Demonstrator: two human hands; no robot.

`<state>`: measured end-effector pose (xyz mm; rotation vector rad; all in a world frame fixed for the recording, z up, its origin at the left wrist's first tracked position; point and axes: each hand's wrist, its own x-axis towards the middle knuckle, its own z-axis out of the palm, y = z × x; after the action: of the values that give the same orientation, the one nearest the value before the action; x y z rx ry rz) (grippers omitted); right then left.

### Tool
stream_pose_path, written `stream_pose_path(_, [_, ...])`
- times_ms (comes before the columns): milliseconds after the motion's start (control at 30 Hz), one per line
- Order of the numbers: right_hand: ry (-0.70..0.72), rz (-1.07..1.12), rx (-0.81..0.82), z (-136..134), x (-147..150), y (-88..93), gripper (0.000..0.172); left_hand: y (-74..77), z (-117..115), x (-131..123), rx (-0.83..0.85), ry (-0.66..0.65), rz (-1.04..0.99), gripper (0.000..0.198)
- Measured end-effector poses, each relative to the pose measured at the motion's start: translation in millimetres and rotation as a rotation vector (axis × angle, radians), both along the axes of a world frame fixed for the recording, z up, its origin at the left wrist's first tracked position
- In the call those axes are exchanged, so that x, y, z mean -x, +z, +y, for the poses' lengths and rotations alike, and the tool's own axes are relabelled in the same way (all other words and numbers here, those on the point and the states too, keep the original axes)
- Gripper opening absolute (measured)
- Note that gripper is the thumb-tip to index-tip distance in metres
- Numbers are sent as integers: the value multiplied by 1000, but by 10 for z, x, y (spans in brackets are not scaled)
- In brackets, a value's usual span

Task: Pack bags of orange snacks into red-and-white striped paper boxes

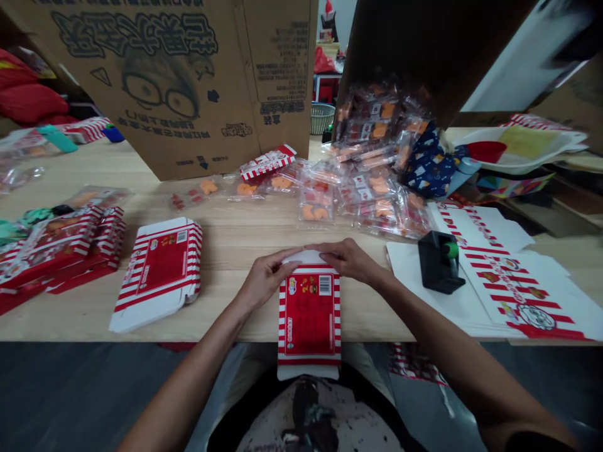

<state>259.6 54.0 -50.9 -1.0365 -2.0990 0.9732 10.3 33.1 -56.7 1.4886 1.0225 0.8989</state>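
"Two hands were on that red-striped carton (pixel 309 317), weren't they?"

"Yes. The left hand (pixel 266 276) and right hand (pixel 346 260) grasped its white flap (pixel 306 257), and the carton lay at the counter (pixel 230 242) edge, overhanging."

"What could have gone wrong?"

"A slipped grip could have let the flap spring back, or the overhanging end could have tipped it off."

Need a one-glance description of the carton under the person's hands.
At the front edge of the light wooden table, the left hand and right hand rest close together. Under them lies a red-and-white striped carton. Unlike the matching carton to its left, it overhangs the table edge.
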Motion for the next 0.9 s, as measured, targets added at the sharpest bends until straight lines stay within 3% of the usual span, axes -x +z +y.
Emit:
stream_pose_path(100, [101,-81,-208,-54,-44,-106,36,-17,-24,91,-106,-90,52,29])
stream_pose_path(167, [203,-80,-197,-119,-90,-135,38,-34,-69,137,-153,-119,88,26])
stream_pose_path(300, [285,-14,151,-159,-149,-5,36,-13,-142,106,-85,-53,103,23])
stream_pose_path(400, [280,59,401,-113,-145,143,38,68,-139,35,-10,45,94,37])
stream_pose_path(500, [251,154,531,-71,-116,228,35,194,-116,-3,13,73,99,35])
stream_pose_path(600, [204,134,570,-70,-70,241,19,291,-124,-1,60,-13,102,29])
stream_pose_path(733, [148,34,503,-168,-28,221,11,243,-194,81,93,-114,87,27])
stream_pose_path(900, [199,-82,86,-406,-104,121,26,29,-309,308,-169,-134,124,27])
